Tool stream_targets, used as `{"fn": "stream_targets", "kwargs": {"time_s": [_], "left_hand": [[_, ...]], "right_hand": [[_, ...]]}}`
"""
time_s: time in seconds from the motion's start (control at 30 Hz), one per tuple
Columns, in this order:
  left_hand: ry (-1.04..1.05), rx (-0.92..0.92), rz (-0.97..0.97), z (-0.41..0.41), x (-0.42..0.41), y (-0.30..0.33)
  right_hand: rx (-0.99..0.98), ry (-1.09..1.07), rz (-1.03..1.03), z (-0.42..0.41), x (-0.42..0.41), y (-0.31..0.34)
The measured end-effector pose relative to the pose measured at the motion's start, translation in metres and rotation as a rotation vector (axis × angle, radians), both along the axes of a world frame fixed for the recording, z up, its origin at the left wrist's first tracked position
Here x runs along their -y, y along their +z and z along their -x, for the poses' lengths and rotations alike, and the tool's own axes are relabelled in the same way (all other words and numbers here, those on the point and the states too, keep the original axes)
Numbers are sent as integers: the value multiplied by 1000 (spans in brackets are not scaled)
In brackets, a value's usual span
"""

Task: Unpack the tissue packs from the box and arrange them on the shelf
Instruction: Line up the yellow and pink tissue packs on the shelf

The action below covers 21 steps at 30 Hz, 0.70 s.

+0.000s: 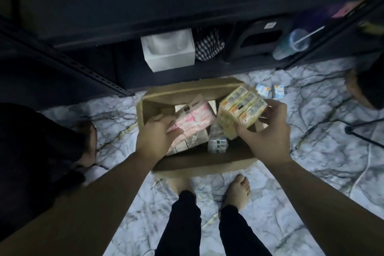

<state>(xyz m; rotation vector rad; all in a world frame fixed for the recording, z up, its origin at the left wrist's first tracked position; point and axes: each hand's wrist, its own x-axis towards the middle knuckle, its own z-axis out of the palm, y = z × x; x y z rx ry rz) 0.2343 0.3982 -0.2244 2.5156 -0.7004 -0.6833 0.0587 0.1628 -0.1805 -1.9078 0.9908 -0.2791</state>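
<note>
Both arms reached down over the open box [199, 87]. Left hand [154, 135] gripped a pink pack [196, 117] inside the box, fingers curled over its near end. Right hand [268, 131] held a yellow pack [239, 110] tilted above the box's right side. More packs [217, 144] lay in the box. Box sat on marble-pattern floor [311, 172], against a dark shelf [104, 64] holding a white carton [168, 50]; two small packs [270, 90] on floor beyond; bare feet [239, 191] near box

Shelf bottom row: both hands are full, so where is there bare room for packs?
Bare room lies left of the white box, up to the shelf post. Right of it, checked cloth, black bin and cup crowd the row.
</note>
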Motion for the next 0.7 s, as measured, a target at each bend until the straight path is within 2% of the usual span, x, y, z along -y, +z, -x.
{"fn": "stream_targets", "kwargs": {"time_s": [0.33, 0.53, 0.7], "left_hand": [[14, 243, 149, 25, -3, 259], [41, 364, 305, 34, 9, 370], [53, 509, 353, 26, 28, 446]], "right_hand": [[246, 2, 88, 13, 14, 223], [474, 24, 123, 10, 29, 314], [606, 81, 174, -11, 53, 373]]}}
